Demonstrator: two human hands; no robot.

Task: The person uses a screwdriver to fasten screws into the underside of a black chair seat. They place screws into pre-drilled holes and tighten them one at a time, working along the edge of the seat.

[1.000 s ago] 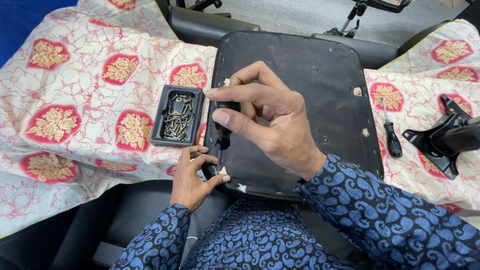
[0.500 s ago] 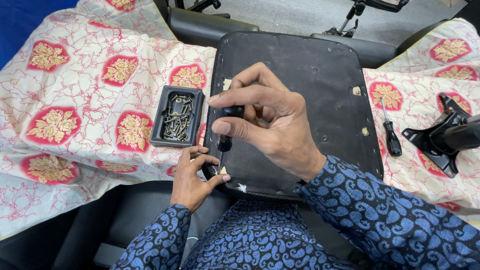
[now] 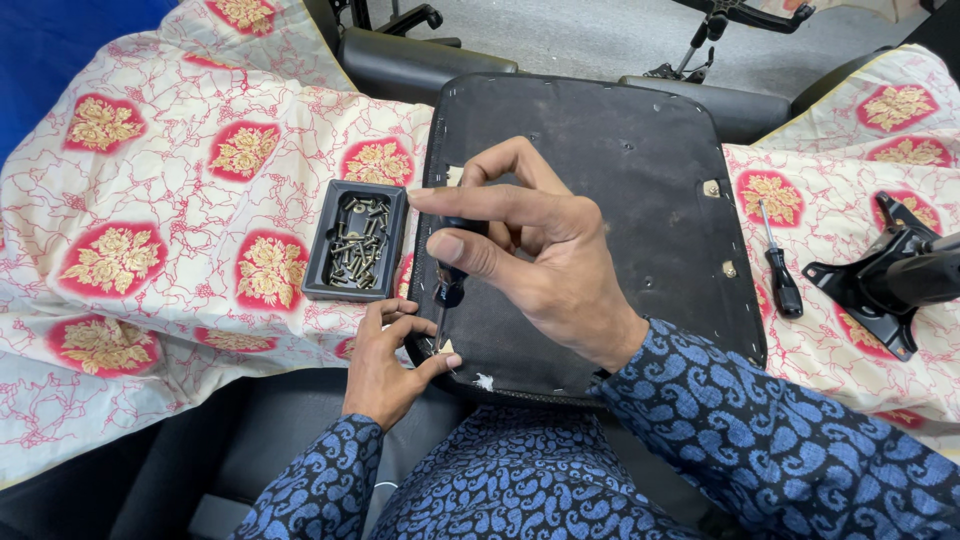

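A black chair seat base (image 3: pixel 640 200) lies underside up on the flowered cloth (image 3: pixel 180 190), and the right hand (image 3: pixel 530 250), fingers curled, grips a black-handled screwdriver (image 3: pixel 448 285) standing upright at the base's near left corner, while the left hand (image 3: pixel 385 360) pinches around its tip there. The tip could probably slip and jab the left fingers if the shaft tilts. Just left, a black rectangular tray (image 3: pixel 357 252) holds loose screws (image 3: pixel 358 240).

Your right hand (image 3: pixel 535 250) grips a screwdriver (image 3: pixel 448 285) upright on the black seat panel (image 3: pixel 640 190) | your left hand (image 3: pixel 385 355) pinches at its tip | tray of screws (image 3: pixel 356 240) just left, on floral cloth (image 3: pixel 150 200)
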